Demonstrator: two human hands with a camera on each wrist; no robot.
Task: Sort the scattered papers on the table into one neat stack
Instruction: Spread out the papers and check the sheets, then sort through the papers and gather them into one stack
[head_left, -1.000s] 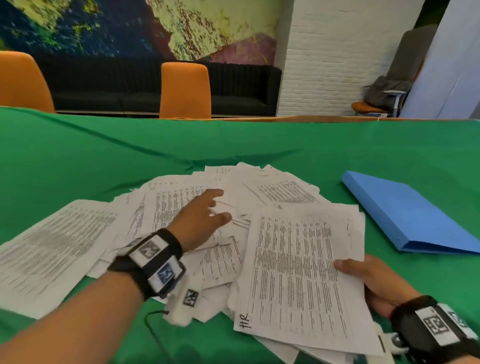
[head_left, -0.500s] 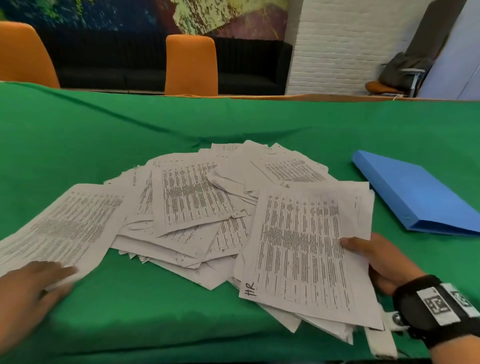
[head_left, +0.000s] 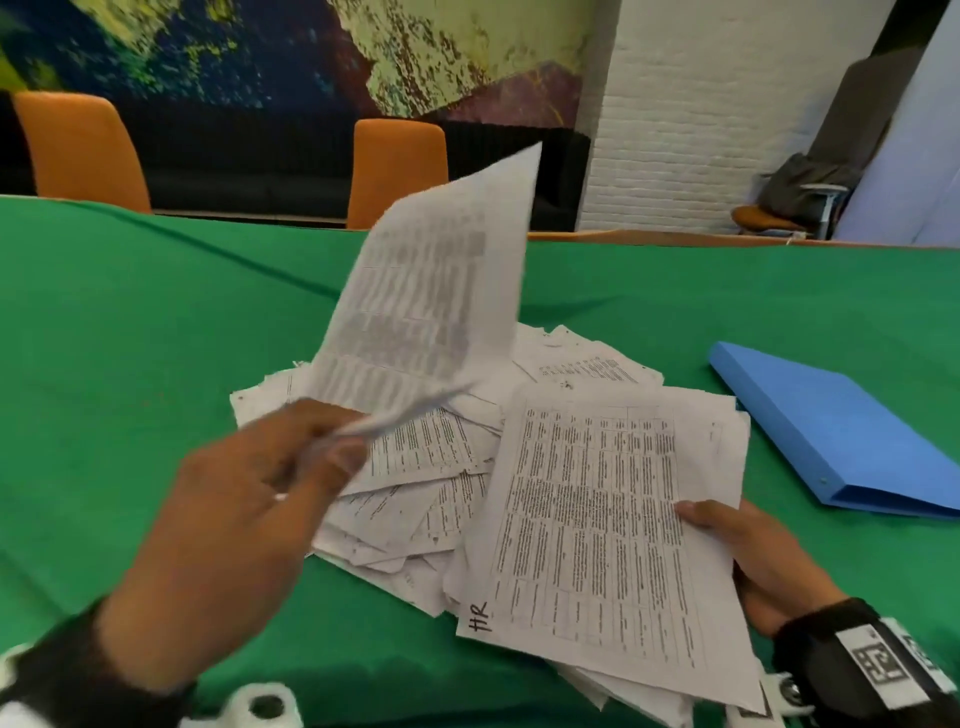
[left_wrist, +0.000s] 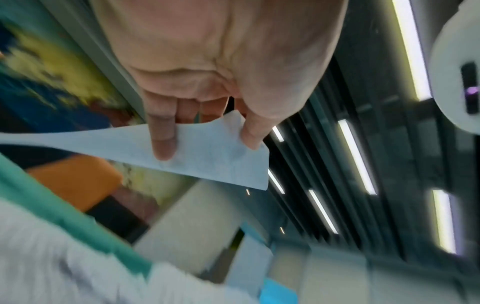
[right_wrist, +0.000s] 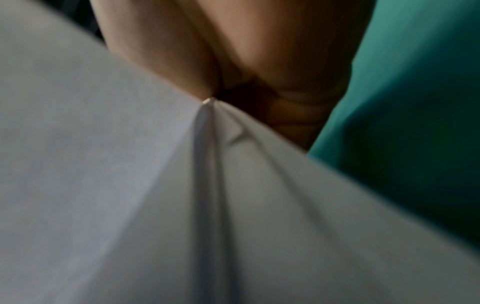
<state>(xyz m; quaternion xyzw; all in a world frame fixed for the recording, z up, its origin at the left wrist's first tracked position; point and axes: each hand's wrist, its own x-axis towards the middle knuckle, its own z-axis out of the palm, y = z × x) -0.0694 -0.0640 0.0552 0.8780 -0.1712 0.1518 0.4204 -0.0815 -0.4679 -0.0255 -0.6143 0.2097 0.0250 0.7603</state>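
The left hand (head_left: 249, 499) pinches a limp, light printed sheet (head_left: 431, 291) by its corner above the scattered papers (head_left: 415, 467), while the right hand (head_left: 753, 561) grips the gathered stack (head_left: 597, 530) beside them, best supported along an edge.

The head view looks forward and down across the table (head_left: 130, 338). Both wrist views sit close, blurred; each seems to share papers (head_left: 597, 519) with it.
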